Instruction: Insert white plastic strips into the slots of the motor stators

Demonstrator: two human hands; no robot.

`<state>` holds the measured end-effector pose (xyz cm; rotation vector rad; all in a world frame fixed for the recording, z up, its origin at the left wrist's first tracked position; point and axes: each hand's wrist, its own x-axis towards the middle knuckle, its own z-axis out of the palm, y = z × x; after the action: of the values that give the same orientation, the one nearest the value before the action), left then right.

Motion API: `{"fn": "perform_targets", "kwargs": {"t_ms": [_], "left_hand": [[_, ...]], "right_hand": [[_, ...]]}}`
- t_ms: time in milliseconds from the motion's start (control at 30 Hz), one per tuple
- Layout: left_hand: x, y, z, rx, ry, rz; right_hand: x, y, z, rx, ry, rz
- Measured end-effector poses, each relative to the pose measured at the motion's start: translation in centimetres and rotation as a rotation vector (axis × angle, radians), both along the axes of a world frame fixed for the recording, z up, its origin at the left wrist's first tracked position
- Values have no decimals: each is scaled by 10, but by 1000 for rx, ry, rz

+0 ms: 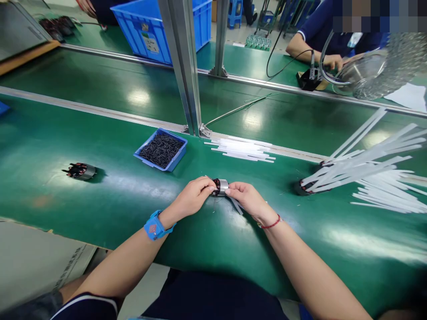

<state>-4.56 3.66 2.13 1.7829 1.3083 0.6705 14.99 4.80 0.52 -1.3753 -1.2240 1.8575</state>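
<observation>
A motor stator [221,187] with a silver metal ring and dark copper-wound ends is held between my two hands, just over the green table. My left hand [197,194] grips its left end, fingers closed around the windings. On the other end, the thumb and fingers of my right hand [246,197] are pressed together at the rim. White plastic strips [237,206] stick out beneath my right fingers; how they sit in the stator is hidden. Another stator [81,171] lies on its side at the left.
A blue tray [178,161] of short black pieces stands ahead, left of a pile of white strips [245,149]. More strips [376,164] fan out from dark holders at right. A metal post [183,66] rises ahead. Across the bench are a blue crate [140,31] and a co-worker's arm [302,44].
</observation>
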Motion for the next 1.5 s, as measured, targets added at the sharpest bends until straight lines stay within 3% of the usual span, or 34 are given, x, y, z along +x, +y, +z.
{"fn": "perform_targets", "kwargs": {"t_ms": [133,267,500,700,833,900,967,1033,1167,1367,1500], "left_hand": [[1,-1,0,8,-63,-3],[1,1,-7,-115,-120,24],[8,-3,-16,-65,3,88],[10,-5,-14,-78,-24,72],[8,-3,-16,-58,-37,50],[7,-1,-18,-32,-52,54],[6,1,-20,-6,-80,61],[4,2,-21,30,-86,38],[0,5,-20,68,16,-26],[-3,10,-20,-17,21,60],[-2,9,-19,-57,20,92]], "right_hand": [[2,0,-3,50,-48,-13],[0,-2,-7,157,-120,25],[-6,-10,-4,364,-376,78],[11,-9,7,325,-270,263],[24,8,18,371,-332,503],[26,24,18,565,-466,446],[26,42,13,812,-699,256],[23,58,5,952,-962,148],[18,78,-6,938,-1222,222],[19,85,3,864,-1170,256],[27,67,18,840,-1036,302]]}}
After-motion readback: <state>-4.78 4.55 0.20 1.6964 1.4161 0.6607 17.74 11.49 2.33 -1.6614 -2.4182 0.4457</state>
